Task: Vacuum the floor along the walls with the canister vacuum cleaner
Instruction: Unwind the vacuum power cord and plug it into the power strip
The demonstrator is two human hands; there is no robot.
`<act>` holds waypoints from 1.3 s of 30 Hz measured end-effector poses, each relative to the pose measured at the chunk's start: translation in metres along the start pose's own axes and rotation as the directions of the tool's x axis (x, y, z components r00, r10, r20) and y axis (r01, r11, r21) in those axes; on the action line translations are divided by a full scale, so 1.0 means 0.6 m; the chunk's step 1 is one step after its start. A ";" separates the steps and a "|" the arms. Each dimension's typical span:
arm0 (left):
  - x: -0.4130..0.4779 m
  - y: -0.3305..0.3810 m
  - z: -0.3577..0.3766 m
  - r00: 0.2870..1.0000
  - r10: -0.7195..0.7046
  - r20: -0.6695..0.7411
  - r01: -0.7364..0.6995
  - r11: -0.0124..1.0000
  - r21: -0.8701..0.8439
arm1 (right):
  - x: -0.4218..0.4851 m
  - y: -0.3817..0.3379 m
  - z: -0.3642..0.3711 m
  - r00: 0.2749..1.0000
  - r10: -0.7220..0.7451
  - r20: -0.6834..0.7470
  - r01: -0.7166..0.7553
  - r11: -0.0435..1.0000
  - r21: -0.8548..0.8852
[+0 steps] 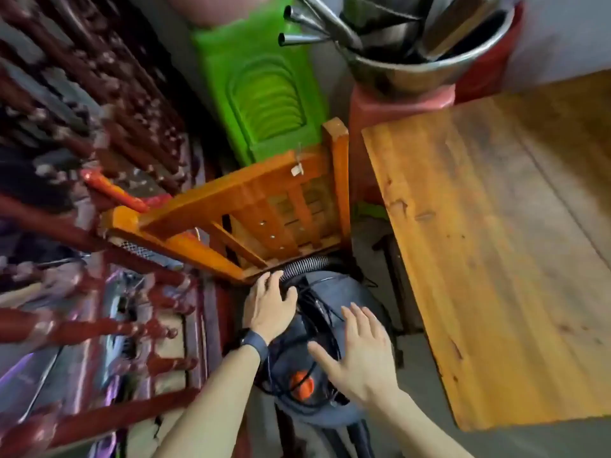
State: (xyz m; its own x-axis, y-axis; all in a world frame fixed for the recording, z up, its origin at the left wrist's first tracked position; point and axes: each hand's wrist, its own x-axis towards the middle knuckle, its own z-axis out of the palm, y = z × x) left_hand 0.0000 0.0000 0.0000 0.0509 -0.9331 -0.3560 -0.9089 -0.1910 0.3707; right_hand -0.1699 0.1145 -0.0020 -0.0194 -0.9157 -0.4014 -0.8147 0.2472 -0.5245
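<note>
- The canister vacuum cleaner [344, 289] sits directly under both hands, wedged into a narrow gap, with its cord [325, 312] looped around the body.
- The left hand [269, 307] curls its fingers over the ribbed hose [305, 263] where it meets the body.
- The right hand [358, 355] hovers flat with fingers spread above the casing, holding nothing.
- No cleaning looks begun. The machine likely has to be pulled out, unwound and plugged in, so the whole floor [429, 375] along the walls is left.
- Room is tight: an upturned wooden chair [258, 206] sits just beyond the left hand, and carved red woodwork [99, 312] stands to its left.
- The tabletop [496, 242] edge overhangs just right of the right hand, so lifting straight back towards the person seems the freest way.
</note>
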 end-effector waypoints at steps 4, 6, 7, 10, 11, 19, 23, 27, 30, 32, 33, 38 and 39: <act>0.069 -0.045 0.040 0.991 -0.027 0.134 0.022 0.999 0.038 | 0.071 -0.017 0.070 0.997 0.052 -0.049 -0.057 0.994 -0.094; 0.094 -0.061 0.055 0.988 0.026 0.155 -0.029 0.999 0.017 | 0.083 -0.013 0.108 0.989 0.046 -0.143 -0.065 0.989 -0.133; 0.106 -0.068 0.061 0.986 0.064 0.153 -0.064 0.998 -0.004 | 0.085 -0.007 0.124 0.978 0.035 -0.204 -0.065 0.987 -0.146; 0.131 -0.076 0.073 0.971 0.142 0.190 -0.133 0.989 -0.062 | 0.088 0.000 0.140 0.954 0.009 -0.301 -0.069 0.980 -0.188; 0.135 -0.077 0.079 0.966 0.150 0.211 -0.136 0.987 -0.082 | 0.089 0.000 0.140 0.946 0.003 -0.324 -0.071 0.977 -0.199; 0.152 -0.076 0.115 0.987 0.128 0.097 -0.131 0.991 0.031 | 0.090 0.001 0.155 0.899 -0.007 -0.438 -0.089 0.976 -0.199; 0.141 -0.073 0.122 0.983 0.120 0.136 -0.119 0.993 -0.015 | 0.071 0.002 0.160 0.887 0.007 -0.462 -0.089 0.983 -0.158; 0.098 -0.077 0.130 0.978 0.128 0.163 -0.128 0.992 -0.008 | 0.029 0.010 0.168 0.892 0.032 -0.451 -0.107 0.984 -0.143; 0.057 -0.083 0.146 0.975 0.145 0.166 -0.142 0.989 -0.034 | -0.011 0.026 0.180 0.891 0.033 -0.452 -0.109 0.984 -0.144; 0.024 -0.083 0.157 0.977 0.147 0.157 -0.138 0.988 -0.062 | -0.038 0.040 0.188 0.885 0.023 -0.465 -0.103 0.983 -0.149; 0.008 -0.083 0.164 0.978 0.145 0.148 -0.136 0.988 -0.070 | -0.052 0.048 0.191 0.883 0.016 -0.470 -0.099 0.983 -0.152; -0.071 -0.069 0.209 0.982 0.151 0.117 -0.144 0.987 -0.065 | -0.124 0.099 0.203 0.871 -0.001 -0.491 -0.100 0.979 -0.179; -0.086 -0.066 0.219 0.981 0.162 0.110 -0.155 0.985 -0.072 | -0.138 0.108 0.205 0.864 0.003 -0.503 -0.105 0.979 -0.174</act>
State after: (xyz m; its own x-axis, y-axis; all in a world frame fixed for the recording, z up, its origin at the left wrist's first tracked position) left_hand -0.0209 0.0956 -0.1088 -0.1430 -0.9123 -0.3837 -0.8739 -0.0656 0.4817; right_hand -0.1496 0.2454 -0.0949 -0.3109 -0.9500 0.0297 -0.8967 0.2828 -0.3406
